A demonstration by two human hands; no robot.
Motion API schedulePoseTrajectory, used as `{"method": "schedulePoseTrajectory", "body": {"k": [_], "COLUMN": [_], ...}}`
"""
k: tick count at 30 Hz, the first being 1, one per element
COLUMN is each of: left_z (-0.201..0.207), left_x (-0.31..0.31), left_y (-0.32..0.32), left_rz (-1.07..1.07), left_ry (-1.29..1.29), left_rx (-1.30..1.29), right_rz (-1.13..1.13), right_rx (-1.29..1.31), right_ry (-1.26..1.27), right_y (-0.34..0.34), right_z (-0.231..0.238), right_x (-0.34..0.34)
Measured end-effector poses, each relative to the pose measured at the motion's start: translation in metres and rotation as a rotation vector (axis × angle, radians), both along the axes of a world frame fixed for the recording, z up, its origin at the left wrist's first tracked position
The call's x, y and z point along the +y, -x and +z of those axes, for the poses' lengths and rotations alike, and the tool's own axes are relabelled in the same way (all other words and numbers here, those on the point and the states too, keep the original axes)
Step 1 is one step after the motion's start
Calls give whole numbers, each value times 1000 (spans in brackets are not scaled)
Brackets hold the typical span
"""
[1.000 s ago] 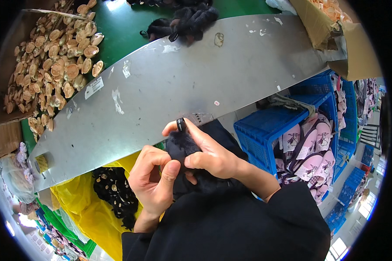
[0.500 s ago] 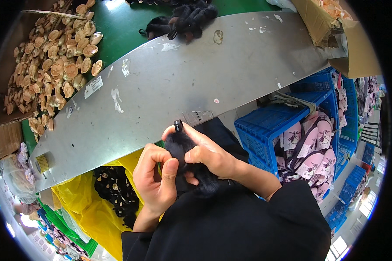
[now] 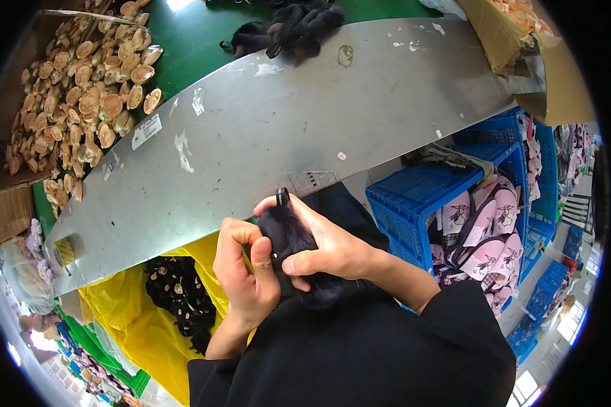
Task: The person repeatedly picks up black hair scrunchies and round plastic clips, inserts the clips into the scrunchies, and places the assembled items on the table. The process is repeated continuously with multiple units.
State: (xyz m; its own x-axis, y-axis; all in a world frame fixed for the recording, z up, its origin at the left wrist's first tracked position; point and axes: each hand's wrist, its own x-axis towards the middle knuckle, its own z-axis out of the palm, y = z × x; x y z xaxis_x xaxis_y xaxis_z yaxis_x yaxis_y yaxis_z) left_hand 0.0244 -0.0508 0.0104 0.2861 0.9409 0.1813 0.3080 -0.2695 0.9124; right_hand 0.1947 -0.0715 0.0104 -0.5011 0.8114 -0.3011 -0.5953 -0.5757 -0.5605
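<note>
A small black furry plush piece [image 3: 286,227] with a short ribbon loop [image 3: 282,197] at its top is held in front of my body, just off the bench edge. My right hand [image 3: 334,249] is closed around its right side, the thumb lying across the fur. Beside its left edge, my left hand [image 3: 246,275] has its fingers curled and its thumb against the fur. Whatever lies in the left fingers is hidden. A tiny pale spot shows on the fur near the left thumb. The lower end of the piece rests near my black clothing.
Ahead lies a metal bench top [image 3: 251,129]. More black furry pieces [image 3: 299,30] lie on the green surface beyond. Tan and gold oval parts [image 3: 88,102] fill a box at left. A yellow bag [image 3: 125,319] sits below; blue crates [image 3: 414,190] with pink slippers [image 3: 485,234] stand right.
My left hand has shifted slightly right, closer against the furry piece, and its fingers have drawn in. The right thumb has slid a little lower. A pale spot now shows on the fur.
</note>
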Motion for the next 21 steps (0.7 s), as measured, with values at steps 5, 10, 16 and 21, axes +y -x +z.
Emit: {"method": "schedulePoseTrajectory", "body": {"k": [5,10,16,21], "left_z": [-7,-8,-11,-11], "left_x": [2,0,1,-1], "left_y": [1,-1,0,1], "left_rz": [17,31,71,82], "left_ry": [-34,-60,4,61], "left_rx": [11,20,4,-73], "right_rz": [7,26,-63,-44], "right_rx": [-47,-135,-230,-216], "right_ry": [16,0,-3,-16], "right_y": [1,3,11,8], "right_z": [3,-3,-4,-5], "right_x": [2,0,-1,2]}}
